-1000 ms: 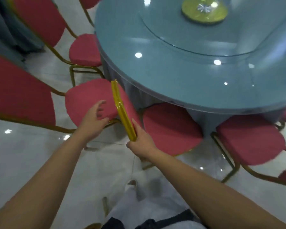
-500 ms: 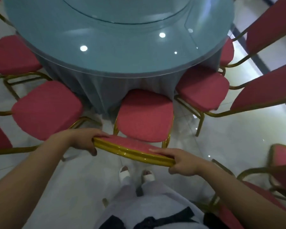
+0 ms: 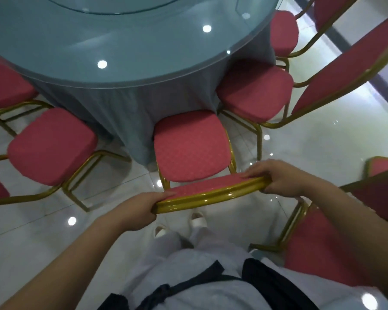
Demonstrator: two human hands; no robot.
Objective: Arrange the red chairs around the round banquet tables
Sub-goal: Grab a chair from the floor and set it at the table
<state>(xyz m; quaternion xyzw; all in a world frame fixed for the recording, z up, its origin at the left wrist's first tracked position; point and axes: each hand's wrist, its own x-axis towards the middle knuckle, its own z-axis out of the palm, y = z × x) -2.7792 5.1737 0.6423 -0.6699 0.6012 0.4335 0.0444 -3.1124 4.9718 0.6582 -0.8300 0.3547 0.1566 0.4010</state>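
On my feed both hands are on the red chair (image 3: 190, 146) straight below the camera, on the near side of the round banquet table (image 3: 121, 52). My left hand (image 3: 137, 209) grips the left end of the backrest's gold top rail (image 3: 211, 198), fingers lying close together over the red padded face. My right hand (image 3: 280, 177) grips the right end in the same way, fingers together and curled over the rail. Both thumbs are mostly hidden under the rail, so I cannot tell how they sit. The chair stands upright on the glossy white tile floor (image 3: 323, 153) with its seat facing the table. The seat's front edge is at the grey-blue tablecloth skirt (image 3: 121, 108), but I cannot tell whether it touches. The left neighbour chair (image 3: 52, 146) sits near the skirt with its seat angled toward the table. The right neighbour chair (image 3: 253, 90) has its seat against the skirt. A spare chair (image 3: 323, 253) stands at my lower right, apart from the table. My white shoes (image 3: 197, 220) are just behind the held backrest. The tabletop reflects round ceiling lights, and the edge of a glass turntable (image 3: 112, 5) shows at the top of the view.
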